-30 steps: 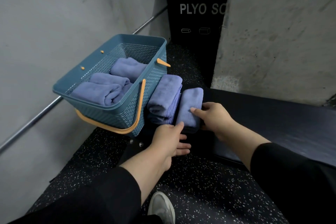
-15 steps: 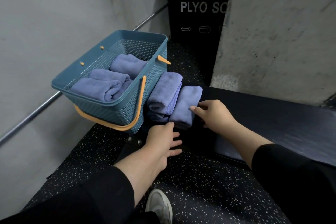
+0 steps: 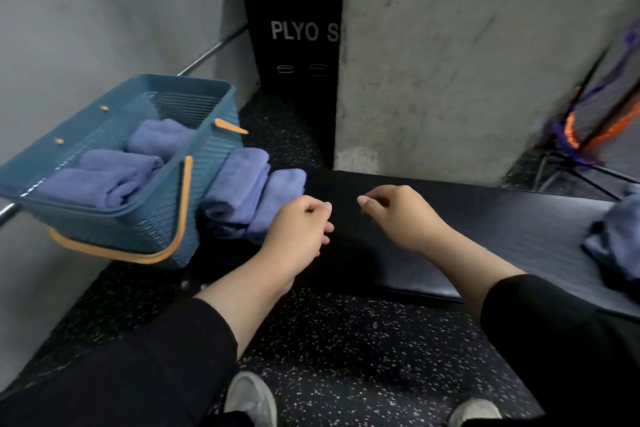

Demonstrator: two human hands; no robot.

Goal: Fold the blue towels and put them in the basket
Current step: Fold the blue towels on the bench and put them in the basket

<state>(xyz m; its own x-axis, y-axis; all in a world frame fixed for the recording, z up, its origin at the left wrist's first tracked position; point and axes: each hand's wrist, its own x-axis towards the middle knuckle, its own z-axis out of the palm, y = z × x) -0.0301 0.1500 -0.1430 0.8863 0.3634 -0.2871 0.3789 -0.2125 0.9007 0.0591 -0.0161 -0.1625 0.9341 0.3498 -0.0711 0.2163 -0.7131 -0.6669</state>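
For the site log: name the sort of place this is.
Probably a gym: a black box lettered "PLYO S", a speckled rubber floor and a dark padded bench beside bare concrete walls.

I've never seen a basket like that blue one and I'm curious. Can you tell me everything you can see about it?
The basket is a teal, plastic-looking tub with woven-pattern, see-through walls and an orange handle folded down against its near side. It sits tilted at the left end of the dark bench, close to the grey wall. Three folded blue towels lie inside. Another folded towel outside leans against its right wall. Neither hand touches it.
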